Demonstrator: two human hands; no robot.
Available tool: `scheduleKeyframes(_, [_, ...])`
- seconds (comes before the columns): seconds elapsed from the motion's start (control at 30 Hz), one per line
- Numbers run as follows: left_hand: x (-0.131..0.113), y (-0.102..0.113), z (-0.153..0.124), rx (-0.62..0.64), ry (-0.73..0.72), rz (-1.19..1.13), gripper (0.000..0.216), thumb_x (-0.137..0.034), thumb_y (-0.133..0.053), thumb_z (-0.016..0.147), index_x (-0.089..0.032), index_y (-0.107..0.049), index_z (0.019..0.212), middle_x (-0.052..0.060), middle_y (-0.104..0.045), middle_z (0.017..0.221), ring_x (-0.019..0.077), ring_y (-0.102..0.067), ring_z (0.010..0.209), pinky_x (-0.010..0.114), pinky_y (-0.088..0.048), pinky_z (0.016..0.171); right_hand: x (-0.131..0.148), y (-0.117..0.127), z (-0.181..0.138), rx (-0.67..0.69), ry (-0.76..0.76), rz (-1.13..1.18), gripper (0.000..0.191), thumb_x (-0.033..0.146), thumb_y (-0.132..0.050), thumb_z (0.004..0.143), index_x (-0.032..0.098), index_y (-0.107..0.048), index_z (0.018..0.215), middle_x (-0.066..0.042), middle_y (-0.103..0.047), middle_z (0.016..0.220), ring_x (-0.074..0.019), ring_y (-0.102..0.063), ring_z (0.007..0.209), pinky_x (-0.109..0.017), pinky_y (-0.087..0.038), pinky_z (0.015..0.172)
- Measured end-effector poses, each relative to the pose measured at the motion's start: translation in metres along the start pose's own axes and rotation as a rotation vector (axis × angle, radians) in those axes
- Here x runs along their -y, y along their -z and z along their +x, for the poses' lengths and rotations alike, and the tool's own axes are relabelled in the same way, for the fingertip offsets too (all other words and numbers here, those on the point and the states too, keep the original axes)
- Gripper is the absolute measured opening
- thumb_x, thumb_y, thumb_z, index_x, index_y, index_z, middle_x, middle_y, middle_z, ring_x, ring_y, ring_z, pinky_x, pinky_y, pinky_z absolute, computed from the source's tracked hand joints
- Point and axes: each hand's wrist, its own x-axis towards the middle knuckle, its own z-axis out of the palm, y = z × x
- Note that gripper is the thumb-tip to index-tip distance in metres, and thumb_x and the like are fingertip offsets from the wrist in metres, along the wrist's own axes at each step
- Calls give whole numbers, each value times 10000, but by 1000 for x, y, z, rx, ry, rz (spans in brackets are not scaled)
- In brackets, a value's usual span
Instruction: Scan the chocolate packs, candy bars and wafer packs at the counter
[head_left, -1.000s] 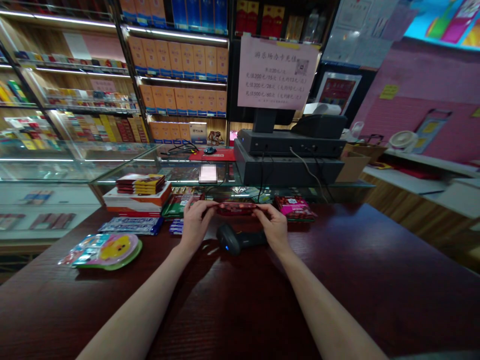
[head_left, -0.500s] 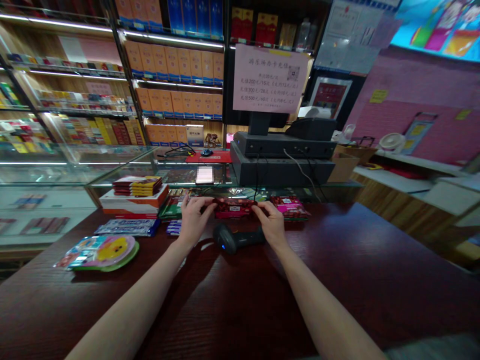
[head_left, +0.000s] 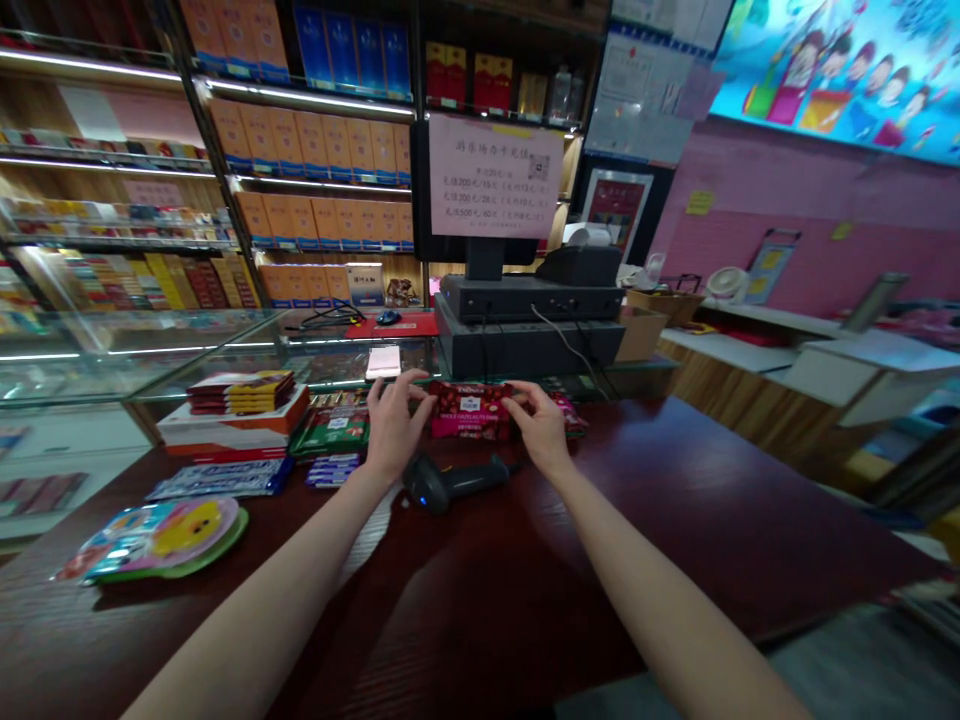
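Observation:
A red and pink hazelnut chocolate bar (head_left: 470, 412) is held up at its two ends, its printed front facing me. My left hand (head_left: 396, 422) pinches the left end, and my right hand (head_left: 540, 425) pinches the right end between thumb and fingers. Just below the bar, a black barcode scanner (head_left: 450, 482) lies on the dark wooden counter (head_left: 480, 600), a blue light glowing on its head. To the left of my left hand are green chocolate packs (head_left: 332, 428) and small purple bars (head_left: 332, 470). Another pink pack (head_left: 568, 408) sits partly hidden behind my right hand.
On the left, red and yellow packs (head_left: 240, 391) rest on an orange-white box (head_left: 232, 428). Nearer are blue-silver packets (head_left: 220, 478) and a colourful plate-shaped package (head_left: 161, 538). Behind stand a glass case (head_left: 202, 350) and a cash register (head_left: 529, 325) with cables.
The bar has tilted up, so more of its front shows and its label is brighter. Both hands keep their pinch. My view has turned to the right.

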Motion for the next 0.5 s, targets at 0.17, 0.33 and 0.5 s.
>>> scheduleKeyframes(0.17, [-23,-23,9,90,-71,55,174,-258,-552,962,-301,-634,1109,-13,-743,995,200,-636,1036,479,-206,1206,1,29,4,-92,65,-101,333,354,-645,855,221,-617,1159,49,-627,704,-161,-595,656,-276,-459,692])
scheduleKeyframes(0.33, [-44,-45,14,147,-77,86,231,-286,-535,979,-333,-678,1154,-2,-746,1053,212,-606,1077,506,-202,1208,-5,57,5,-133,99,-220,236,340,-603,888,238,-643,1098,34,-637,751,-176,-626,733,-294,-469,785])
scheduleKeyframes(0.5, [-57,-68,17,192,-123,86,312,-259,-536,976,-351,-683,1236,8,-748,1061,221,-593,1098,533,-169,1218,-20,82,9,-109,156,-302,188,321,-564,917,236,-722,972,-31,-721,899,-210,-646,861,-324,-473,823])
